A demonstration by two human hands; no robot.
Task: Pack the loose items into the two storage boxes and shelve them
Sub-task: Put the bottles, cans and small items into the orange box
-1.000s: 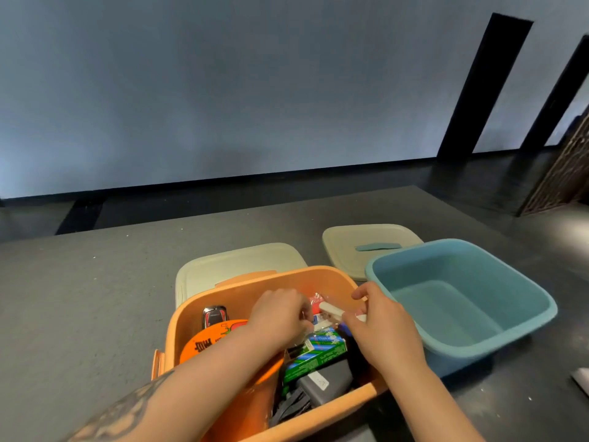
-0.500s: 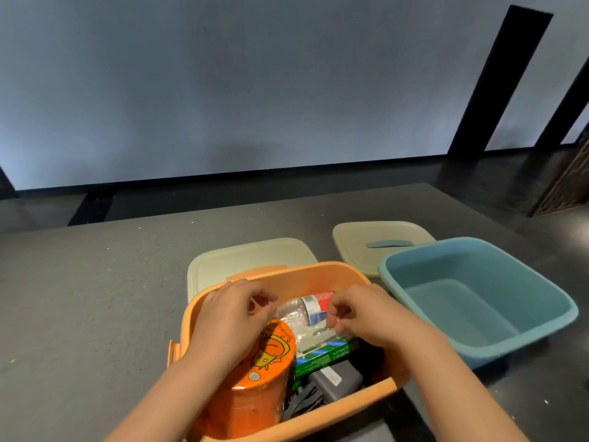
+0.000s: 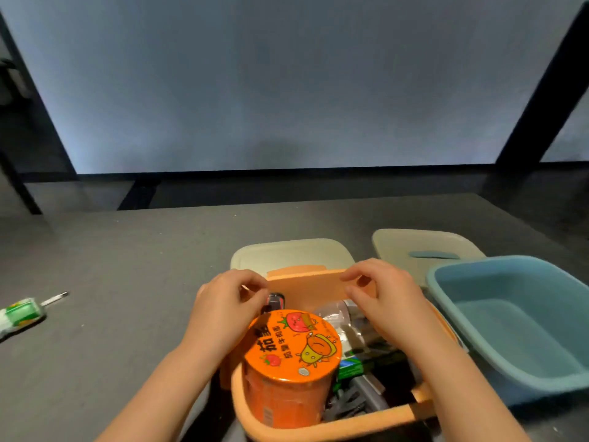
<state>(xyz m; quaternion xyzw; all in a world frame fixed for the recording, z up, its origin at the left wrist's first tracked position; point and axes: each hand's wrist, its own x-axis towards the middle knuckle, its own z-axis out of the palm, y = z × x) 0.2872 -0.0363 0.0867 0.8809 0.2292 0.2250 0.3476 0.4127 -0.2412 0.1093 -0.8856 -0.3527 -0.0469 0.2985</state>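
Right, both hands are over the far end of the orange box (image 3: 306, 287), w/ fingers curled at its back rim. Left hand (image 3: 223, 306) sits at the left corner, thumb and fingers bent toward each other; can't tell if it actually pinches the rim or just hovers on it. Right hand (image 3: 387, 301) is the same at the right corner, fingertips bent down near the wall; grip unclear too. Prob they're there to steady or shift the box, since it's stuffed.

Inside: a noodle cup (image 3: 291, 366) stands upright at the near-left, taller than the wall, so it'll likely block a lid. Beside it a clear plastic bottle (image 3: 342, 317) lies on its side, w/ a green carton (image 3: 350, 366) and some grey bits below, and a small red-black thing (image 3: 275, 301) at the back.

Blue box (image 3: 516, 317) just to the right holds nothing visible, so spare room's there. Two pale lids lie flat behind: one (image 3: 287, 253) behind the orange box, one (image 3: 424, 247) behind the blue.

Still loose: a green-white tube (image 3: 20, 314) far left on the grey table (image 3: 127, 266), well apart from both boxes. Packing isn't done; no shelf in view.
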